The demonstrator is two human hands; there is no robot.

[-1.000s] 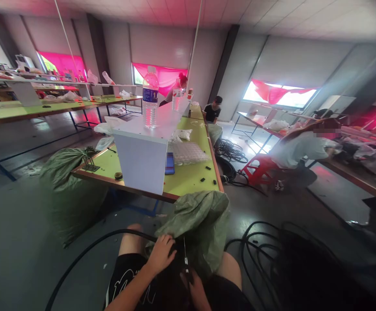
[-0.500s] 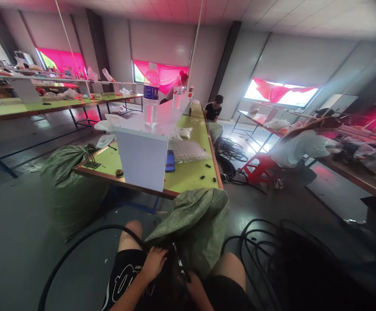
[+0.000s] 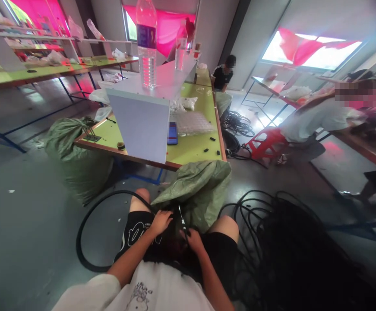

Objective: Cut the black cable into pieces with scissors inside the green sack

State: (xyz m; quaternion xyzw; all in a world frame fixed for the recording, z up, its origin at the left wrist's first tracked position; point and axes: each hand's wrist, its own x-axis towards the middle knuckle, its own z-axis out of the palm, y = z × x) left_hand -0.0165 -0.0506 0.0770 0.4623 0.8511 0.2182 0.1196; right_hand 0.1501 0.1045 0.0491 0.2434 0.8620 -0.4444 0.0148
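My left hand (image 3: 162, 222) is over my lap, its fingers curled around a black rubber hose (image 3: 83, 220) that loops out over the floor on the left. Gripped in my right hand (image 3: 193, 240) is a slim cutting tool (image 3: 182, 217) with a bright metal blade and dark handle, its tip angled up and away from me. The exact kind of tool is too small to tell. Between my knees an open green woven sack (image 3: 207, 190) leans near the table edge. Its inside is dark, and the area between my hands is shadowed.
A green-topped table (image 3: 191, 153) stands ahead, bearing a white divider (image 3: 139, 125), a water bottle (image 3: 146, 47), a phone (image 3: 172, 134) and small black pieces. A full sack (image 3: 80, 168) stands left. Coiled black hose (image 3: 255, 207) lies right. A person (image 3: 317, 121) sits on a red stool (image 3: 268, 142).
My view has tipped downward, so my shirt now shows and the table sits higher. Both hands keep nearly the same pose, with the hose and the tool still in them.
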